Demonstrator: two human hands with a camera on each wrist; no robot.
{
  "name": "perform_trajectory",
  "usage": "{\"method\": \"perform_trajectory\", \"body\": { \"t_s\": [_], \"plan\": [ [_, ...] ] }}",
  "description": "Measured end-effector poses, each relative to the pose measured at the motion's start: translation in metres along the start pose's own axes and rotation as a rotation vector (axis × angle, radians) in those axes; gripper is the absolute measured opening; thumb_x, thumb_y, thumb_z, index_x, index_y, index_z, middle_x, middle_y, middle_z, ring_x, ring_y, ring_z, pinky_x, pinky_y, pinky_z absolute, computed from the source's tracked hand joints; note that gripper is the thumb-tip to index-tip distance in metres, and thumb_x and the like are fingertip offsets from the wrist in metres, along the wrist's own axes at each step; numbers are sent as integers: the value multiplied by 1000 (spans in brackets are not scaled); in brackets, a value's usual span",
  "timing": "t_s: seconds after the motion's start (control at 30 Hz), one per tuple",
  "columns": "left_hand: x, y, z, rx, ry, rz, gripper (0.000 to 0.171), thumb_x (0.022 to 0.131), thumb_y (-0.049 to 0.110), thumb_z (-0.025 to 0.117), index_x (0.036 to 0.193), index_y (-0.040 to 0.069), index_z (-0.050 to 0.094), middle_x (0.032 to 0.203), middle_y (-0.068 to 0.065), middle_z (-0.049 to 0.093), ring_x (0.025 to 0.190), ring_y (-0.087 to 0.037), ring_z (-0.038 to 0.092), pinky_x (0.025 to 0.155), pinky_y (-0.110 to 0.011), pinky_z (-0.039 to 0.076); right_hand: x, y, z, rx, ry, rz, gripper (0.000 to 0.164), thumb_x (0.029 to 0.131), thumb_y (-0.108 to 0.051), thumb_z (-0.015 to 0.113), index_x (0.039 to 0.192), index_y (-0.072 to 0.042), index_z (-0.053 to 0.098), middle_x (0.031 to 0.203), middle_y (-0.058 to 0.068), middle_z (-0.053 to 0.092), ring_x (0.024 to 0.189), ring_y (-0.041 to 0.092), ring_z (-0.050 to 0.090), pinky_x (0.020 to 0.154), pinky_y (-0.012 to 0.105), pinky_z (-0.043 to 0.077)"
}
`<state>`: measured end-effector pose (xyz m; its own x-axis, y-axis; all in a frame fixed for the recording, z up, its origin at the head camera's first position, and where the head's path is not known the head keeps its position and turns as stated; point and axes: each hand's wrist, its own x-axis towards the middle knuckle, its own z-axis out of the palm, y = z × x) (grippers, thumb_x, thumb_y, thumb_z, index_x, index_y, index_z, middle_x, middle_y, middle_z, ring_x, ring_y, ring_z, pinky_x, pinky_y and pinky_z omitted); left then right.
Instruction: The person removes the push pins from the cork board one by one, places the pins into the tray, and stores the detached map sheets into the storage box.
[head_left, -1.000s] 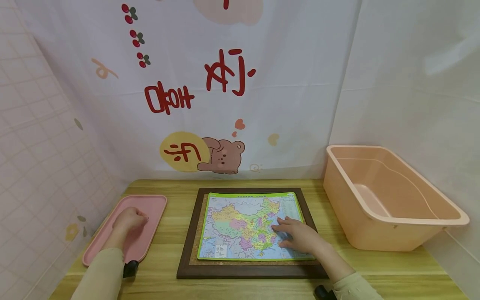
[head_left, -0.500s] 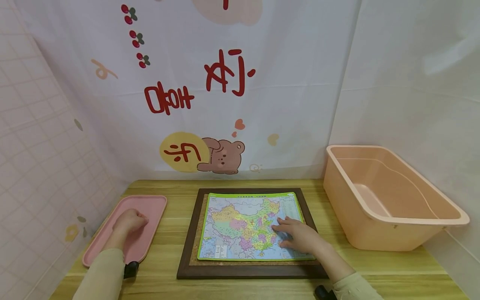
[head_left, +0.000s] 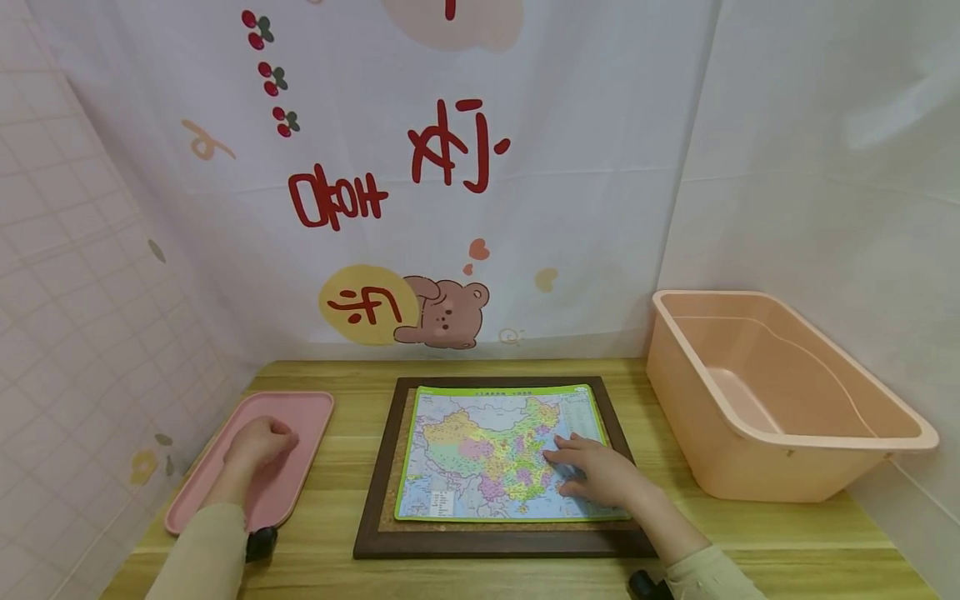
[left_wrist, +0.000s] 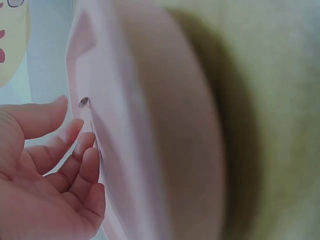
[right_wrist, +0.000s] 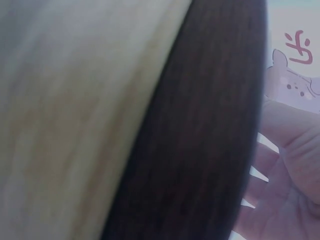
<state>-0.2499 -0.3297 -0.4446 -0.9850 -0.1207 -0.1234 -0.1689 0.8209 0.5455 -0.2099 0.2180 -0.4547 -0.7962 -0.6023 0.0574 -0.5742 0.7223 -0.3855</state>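
Note:
Over the pink tray at the left, my left hand reaches down with its fingers bent loosely. The left wrist view shows thumb and index finger apart, nothing visible between them. Just beyond the fingertips, a small shiny round metal piece is on the tray; it is too small to tell its kind. My right hand rests with spread fingers on the right part of a green-edged map sheet. That sheet lies on a cork board with a dark wooden frame. The right fingertips are partly hidden in the right wrist view.
A deep peach plastic tub stands right of the board. The wood-grain table shows between tray and board. Behind it hangs a white printed cloth, and a tiled-pattern cloth borders the left side.
My left hand has shifted very slightly over the tray, its fingertips a little differently placed. The right hand and the map have stayed still.

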Motion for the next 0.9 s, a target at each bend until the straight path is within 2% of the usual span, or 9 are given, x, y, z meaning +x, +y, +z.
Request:
{"method": "perform_trajectory", "body": {
  "t_s": [0.27, 0.5, 0.7, 0.9],
  "plan": [
    [-12, 0, 3, -21, 84, 59, 40, 96, 21, 59, 113, -15, 55, 101, -28, 61, 93, -39, 58, 82, -53, 47, 0, 0, 0, 14, 2, 9, 56, 85, -25, 77, 135, -5, 62, 143, 24, 49, 132, 51, 39, 101, 65, 39],
    [-25, 10, 6, -69, 148, 147, 40, 97, 17, 60, 116, -18, 55, 105, -32, 60, 98, -46, 58, 85, -55, 49, -2, 0, -1, 29, -5, 17, 56, 85, -27, 77, 135, -6, 62, 144, 23, 48, 133, 51, 38, 101, 65, 38],
    [-36, 22, 11, -100, 163, 204, 41, 96, 15, 63, 120, -17, 54, 110, -33, 60, 102, -47, 59, 87, -56, 50, -1, 2, -1, 43, -2, 19, 56, 86, -29, 76, 134, -6, 62, 144, 23, 48, 133, 51, 37, 102, 66, 37],
    [-44, 35, 18, -126, 153, 228, 47, 95, 15, 65, 127, -16, 50, 109, -32, 61, 102, -46, 60, 88, -55, 50, 1, 5, 1, 73, -3, 18, 56, 88, -33, 74, 134, -5, 62, 144, 23, 48, 133, 52, 37, 103, 66, 35]
  ]
}}
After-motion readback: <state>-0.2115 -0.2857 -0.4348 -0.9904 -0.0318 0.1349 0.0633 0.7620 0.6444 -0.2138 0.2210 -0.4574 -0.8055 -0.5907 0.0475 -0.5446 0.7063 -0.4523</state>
